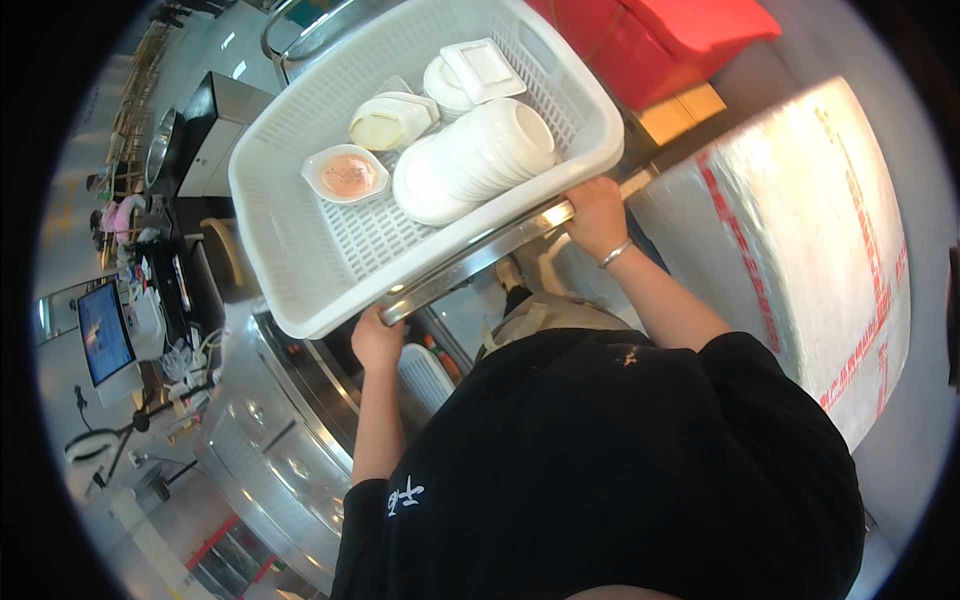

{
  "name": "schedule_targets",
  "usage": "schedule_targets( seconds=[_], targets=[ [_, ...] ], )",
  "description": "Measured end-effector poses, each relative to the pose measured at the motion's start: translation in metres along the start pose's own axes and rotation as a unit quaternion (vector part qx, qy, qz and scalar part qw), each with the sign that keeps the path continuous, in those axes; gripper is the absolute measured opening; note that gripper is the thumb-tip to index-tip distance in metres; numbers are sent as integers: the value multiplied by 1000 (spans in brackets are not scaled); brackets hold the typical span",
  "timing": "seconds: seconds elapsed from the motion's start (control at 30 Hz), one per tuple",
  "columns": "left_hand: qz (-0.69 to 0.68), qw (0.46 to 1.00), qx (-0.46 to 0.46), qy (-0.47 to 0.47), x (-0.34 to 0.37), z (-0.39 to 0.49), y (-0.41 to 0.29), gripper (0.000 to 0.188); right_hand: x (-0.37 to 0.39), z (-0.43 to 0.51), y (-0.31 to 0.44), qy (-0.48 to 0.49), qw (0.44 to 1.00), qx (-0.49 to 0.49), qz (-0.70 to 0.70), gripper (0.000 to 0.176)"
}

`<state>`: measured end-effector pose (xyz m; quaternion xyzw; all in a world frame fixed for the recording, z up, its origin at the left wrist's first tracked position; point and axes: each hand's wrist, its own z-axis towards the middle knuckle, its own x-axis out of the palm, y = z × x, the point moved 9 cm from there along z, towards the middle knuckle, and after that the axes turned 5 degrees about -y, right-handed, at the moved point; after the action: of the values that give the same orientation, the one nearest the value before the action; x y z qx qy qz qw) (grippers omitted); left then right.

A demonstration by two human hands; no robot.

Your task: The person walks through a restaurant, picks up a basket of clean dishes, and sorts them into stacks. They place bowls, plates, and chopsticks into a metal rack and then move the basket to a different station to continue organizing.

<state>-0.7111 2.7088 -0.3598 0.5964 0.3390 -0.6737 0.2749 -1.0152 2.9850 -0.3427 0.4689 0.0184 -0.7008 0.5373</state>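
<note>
Both hands grip the near edge of a metal cart [480, 259]. My left hand [377, 339] is closed around its left corner, and my right hand [598, 217], with a bracelet at the wrist, around its right corner. On the cart rests a white plastic basket [289, 217] with slotted walls. Inside lies a tipped row of nested white bowls [476, 161]. Beside it are a dish with orange residue [349, 176], a few stacked dishes with yellowish residue [379, 129], and a rectangular white dish [482, 69] on top of stacked round ones [444, 82].
A large wrapped block with red printed tape [810, 247] stands close on the right, below a red container [660, 45]. To the left are a stainless steel counter [277, 450], a monitor [105, 334] and a cabinet [217, 142]. A pale slotted basket [425, 375] sits under the cart top.
</note>
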Motion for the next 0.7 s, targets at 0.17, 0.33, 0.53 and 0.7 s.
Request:
schedule_targets(
  seconds=[0.17,0.33,0.53,0.7],
  targets=[
    [-22,1000,7,-7,-10,-75,7,28,-50,-76,25,16,1000,10,-13,30],
    [-11,1000,5,26,-22,-176,-8,30,-128,-145,37,20,1000,4,-1,29],
    [6,998,0,57,-12,-281,4,38,-187,-242,46,2,1000,11,-1,30],
    [6,999,3,45,8,-375,14,37,-215,-337,60,-19,1000,-16,-12,29]
  ],
)
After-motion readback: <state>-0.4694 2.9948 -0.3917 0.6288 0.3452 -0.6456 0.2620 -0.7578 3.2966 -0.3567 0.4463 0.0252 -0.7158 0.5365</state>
